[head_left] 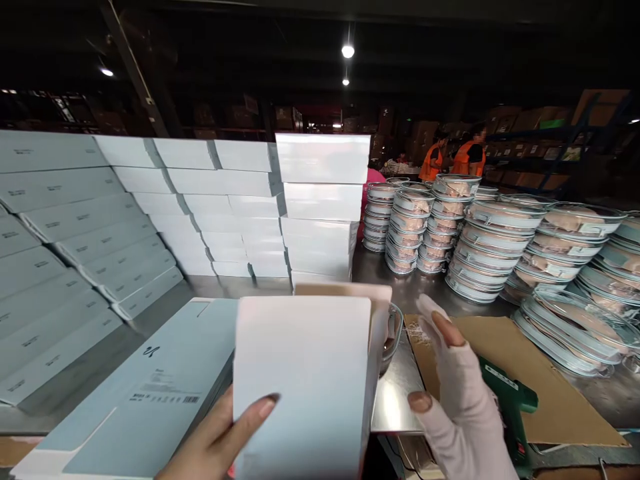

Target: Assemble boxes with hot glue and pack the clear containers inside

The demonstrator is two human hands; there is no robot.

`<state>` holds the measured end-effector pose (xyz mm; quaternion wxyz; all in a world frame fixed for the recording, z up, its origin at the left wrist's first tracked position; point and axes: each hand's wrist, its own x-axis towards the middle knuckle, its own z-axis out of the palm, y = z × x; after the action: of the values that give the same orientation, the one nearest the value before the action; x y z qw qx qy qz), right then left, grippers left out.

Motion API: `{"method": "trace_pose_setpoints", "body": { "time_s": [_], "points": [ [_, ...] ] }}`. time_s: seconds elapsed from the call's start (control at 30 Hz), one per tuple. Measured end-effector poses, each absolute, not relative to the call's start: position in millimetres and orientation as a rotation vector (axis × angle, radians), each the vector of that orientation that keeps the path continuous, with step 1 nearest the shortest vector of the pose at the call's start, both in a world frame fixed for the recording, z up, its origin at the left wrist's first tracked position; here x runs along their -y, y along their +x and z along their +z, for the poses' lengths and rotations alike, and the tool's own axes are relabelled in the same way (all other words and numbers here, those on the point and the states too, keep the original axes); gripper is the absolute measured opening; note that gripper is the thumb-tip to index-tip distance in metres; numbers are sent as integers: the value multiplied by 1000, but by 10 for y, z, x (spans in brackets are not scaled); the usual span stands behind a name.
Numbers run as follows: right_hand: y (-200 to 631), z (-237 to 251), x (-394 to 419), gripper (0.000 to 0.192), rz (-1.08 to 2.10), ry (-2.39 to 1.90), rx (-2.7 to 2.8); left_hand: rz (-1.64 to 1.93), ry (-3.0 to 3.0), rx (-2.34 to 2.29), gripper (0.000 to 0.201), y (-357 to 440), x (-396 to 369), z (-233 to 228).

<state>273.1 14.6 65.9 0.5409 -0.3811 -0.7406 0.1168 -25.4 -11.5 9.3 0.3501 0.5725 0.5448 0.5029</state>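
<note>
The white open-topped cardboard carton (pixel 305 380) stands upright before us at the near edge of the steel table (pixel 395 393). Our bare left hand (pixel 215 440) grips its lower left side, thumb laid across the front. Our right hand (pixel 460 407), in a pale fingerless glove, hovers just beside its right edge, fingers spread, grasping nothing. A glass rim peeps out behind the carton. Flat pale-blue printed cartons (pixel 150 393) lie left; a green tape gun (pixel 510 400) rests on brown cardboard sheet (pixel 550 373); stacked glass lidded bowls (pixel 495 253) stand beyond.
</note>
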Motion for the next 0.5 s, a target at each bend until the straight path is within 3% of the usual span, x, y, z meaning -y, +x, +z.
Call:
{"method": "trace_pose_setpoints", "body": {
  "time_s": [0.07,0.2,0.4,0.5],
  "points": [
    [2700,643,-188,76,341,-873,1812,1410,1354,-1310,57,-78,38,89],
    [2540,623,-253,63,361,-816,1831,1595,1347,-1021,67,239,-121,59],
    [2387,438,-192,58,452,-861,1659,1696,1390,-931,42,296,-291,154],
    [2318,355,-123,72,551,-932,1534,1722,1376,-1006,35,314,-229,235]
  ]
}}
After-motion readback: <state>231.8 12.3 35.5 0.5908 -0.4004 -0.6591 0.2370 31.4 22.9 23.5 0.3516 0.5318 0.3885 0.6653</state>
